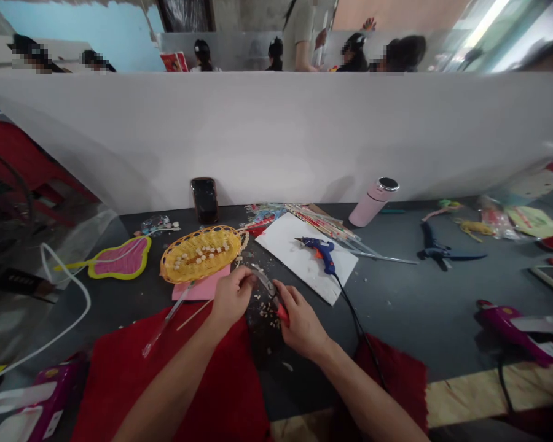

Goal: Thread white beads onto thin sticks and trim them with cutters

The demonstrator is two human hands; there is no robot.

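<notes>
My right hand is wrapped round the red handle of a metal cutting tool, whose jaws point up and left. Close by the jaws, my left hand is closed, its thumb and fingertips pinched together; what it holds is too small to name. Small pale bits lie scattered on the dark table under the tool. Behind my left hand, a yellow woven basket with small pale pieces in it rests partly over a pink sheet. A blue glue gun lies on a white board.
Red cloth covers the front left. A phone and a pink bottle stand by the white partition. Blue pliers and a purple device lie right. A black cord trails from the glue gun. People sit beyond the partition.
</notes>
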